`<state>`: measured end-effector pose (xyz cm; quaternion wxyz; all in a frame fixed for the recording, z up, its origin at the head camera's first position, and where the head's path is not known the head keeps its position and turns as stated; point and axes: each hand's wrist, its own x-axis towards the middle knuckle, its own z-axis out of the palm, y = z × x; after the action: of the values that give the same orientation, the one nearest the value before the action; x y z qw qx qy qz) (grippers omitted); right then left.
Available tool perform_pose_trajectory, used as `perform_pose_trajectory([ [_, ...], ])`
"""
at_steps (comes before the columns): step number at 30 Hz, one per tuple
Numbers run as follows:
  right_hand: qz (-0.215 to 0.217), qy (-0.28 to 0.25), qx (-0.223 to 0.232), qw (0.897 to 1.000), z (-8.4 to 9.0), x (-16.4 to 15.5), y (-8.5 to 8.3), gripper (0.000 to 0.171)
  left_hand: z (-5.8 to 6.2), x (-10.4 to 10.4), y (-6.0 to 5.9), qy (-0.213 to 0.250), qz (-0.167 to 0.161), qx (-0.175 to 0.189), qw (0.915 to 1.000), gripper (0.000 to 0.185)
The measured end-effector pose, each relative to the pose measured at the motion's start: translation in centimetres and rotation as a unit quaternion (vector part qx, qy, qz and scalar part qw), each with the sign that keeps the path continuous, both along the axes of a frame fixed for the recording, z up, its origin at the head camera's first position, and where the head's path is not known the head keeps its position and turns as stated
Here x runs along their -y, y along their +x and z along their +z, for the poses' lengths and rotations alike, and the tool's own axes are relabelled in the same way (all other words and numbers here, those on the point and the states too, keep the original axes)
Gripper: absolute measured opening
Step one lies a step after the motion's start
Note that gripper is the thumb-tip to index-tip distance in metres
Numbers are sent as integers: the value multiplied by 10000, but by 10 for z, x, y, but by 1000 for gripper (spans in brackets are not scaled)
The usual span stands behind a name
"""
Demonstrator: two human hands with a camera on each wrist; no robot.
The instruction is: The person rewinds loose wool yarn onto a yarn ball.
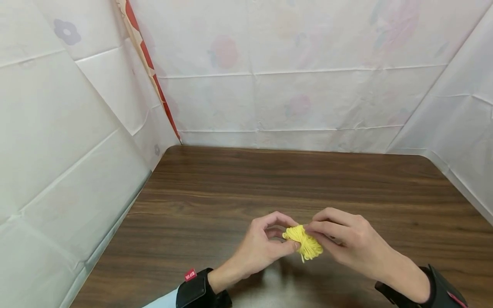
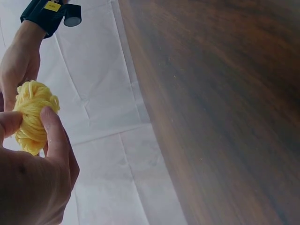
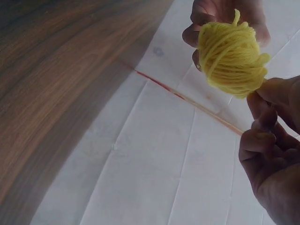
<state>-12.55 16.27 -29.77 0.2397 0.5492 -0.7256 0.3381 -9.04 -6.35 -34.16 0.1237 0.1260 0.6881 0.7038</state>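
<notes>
A small bundle of yellow yarn (image 1: 303, 241) is held between both hands just above the near middle of the brown wooden table (image 1: 292, 184). My left hand (image 1: 265, 246) pinches its left end with thumb and forefinger. My right hand (image 1: 339, 239) grips its right side with curled fingers. In the left wrist view the yarn bundle (image 2: 30, 115) sits between my thumb and fingers (image 2: 54, 136), the other hand behind it. In the right wrist view the yarn bundle (image 3: 232, 56) fills the upper right, with the right hand's fingers (image 3: 274, 108) below it.
White plastic sheeting (image 1: 69, 141) with faint flower prints walls in the table on the left, back and right. A red-edged strip (image 1: 148, 68) runs down the back left corner. Both wrists wear black straps (image 1: 196, 288).
</notes>
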Motion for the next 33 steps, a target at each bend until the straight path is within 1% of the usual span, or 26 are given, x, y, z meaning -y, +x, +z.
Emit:
perform_pose_trajectory([
  [2, -108, 119, 397, 9991, 0, -1, 1, 25, -1, 0, 0, 24, -34, 17, 10000, 32],
  [4, -277, 241, 808, 9961, 0, -1, 2, 21, -1, 0, 0, 25, -39, 29, 10000, 32],
  [6, -487, 355, 1189, 9911, 0, -2, 3, 8, -1, 0, -1, 13, -35, 2, 10000, 33],
  [7, -564, 383, 1312, 9890, 0, -2, 3, 6, -1, 0, -1, -1, -29, -16, 10000, 33],
  [9, -736, 534, 1722, 9809, 2, -3, 2, 18, 0, 0, -1, -31, -3, -66, 10000, 33],
  [10, -810, 652, 2048, 9733, 3, -3, 2, 21, 0, 0, -2, -43, 18, -85, 10000, 33],
  [11, -858, 790, 2465, 9621, 4, -4, 2, 24, 1, 0, -2, -52, 41, -112, 9999, 33],
  [12, -893, 935, 3017, 9446, 6, -5, 1, 22, 1, 0, -3, -60, 71, -124, 9999, 33],
  [13, -933, 1056, 3589, 9227, 8, -6, 1, 20, 2, 0, -3, -73, 112, -126, 9998, 33],
  [15, -983, 1220, 4611, 8734, 9, -9, -2, 24, 3, 0, -4, -71, 190, -77, 9998, 35],
  [16, -975, 1216, 5013, 8511, 9, -10, -3, 29, 4, 0, -5, -69, 240, -50, 9997, 35],
  [17, -941, 1154, 5331, 8329, 8, -11, -5, 33, 4, -1, -5, -60, 299, -43, 9995, 36],
  [18, -869, 1040, 5584, 8184, 7, -11, -6, 36, 5, -1, -6, -48, 369, -36, 9993, 36],
  [20, -644, 742, 5878, 8030, 3, -12, -9, 41, 7, -1, -6, 30, 489, -96, 9988, 38],
  [22, -448, 394, 6218, 7809, -2, -11, -11, 43, 9, -2, -6, 90, 601, -311, 9977, 42],
  [23, -322, 211, 6407, 7668, -4, -11, -12, 43, 9, -2, -5, 59, 648, -502, 9966, 43],
  [24, -157, 27, 6615, 7498, -7, -11, -12, 42, 9, -1, -4, -4, 676, -777, 9947, 45],
  [25, 3, -145, 6798, 7332, -9, -11, -13, 40, 9, -1, -3, -117, 670, -1150, 9910, 47],
  [26, 151, -310, 6971, 7161, -11, -11, -13, 38, 9, -1, -3, -337, 653, -1612, 9842, 48],
  [27, 288, -461, 7112, 7009, -13, -11, -13, 37, 8, -1, -2, -622, 627, -2128, 9731, 48],
  [28, 426, -592, 7221, 6880, -15, -12, -14, 35, 7, 0, -1, -937, 607, -2653, 9577, 48],
  [29, 526, -694, 7293, 6786, -16, -12, -14, 33, 6, 0, -1, -1265, 617, -3148, 9387, 47],
  [30, 590, -736, 7325, 6742, -17, -12, -14, 32, 6, 0, -1, -1564, 628, -3570, 9188, 46],
  [31, 602, -738, 7318, 6748, -18, -12, -13, 32, 7, 0, -1, -1853, 626, -3884, 9005, 44],
  [32, 580, -726, 7306, 6764, -19, -11, -13, 32, 7, 1, -2, -2133, 623, -4094, 8849, 43],
  [33, 550, -690, 7285, 6793, -20, -10, -13, 33, 8, 1, -2, -2378, 613, -4223, 8726, 42],
])
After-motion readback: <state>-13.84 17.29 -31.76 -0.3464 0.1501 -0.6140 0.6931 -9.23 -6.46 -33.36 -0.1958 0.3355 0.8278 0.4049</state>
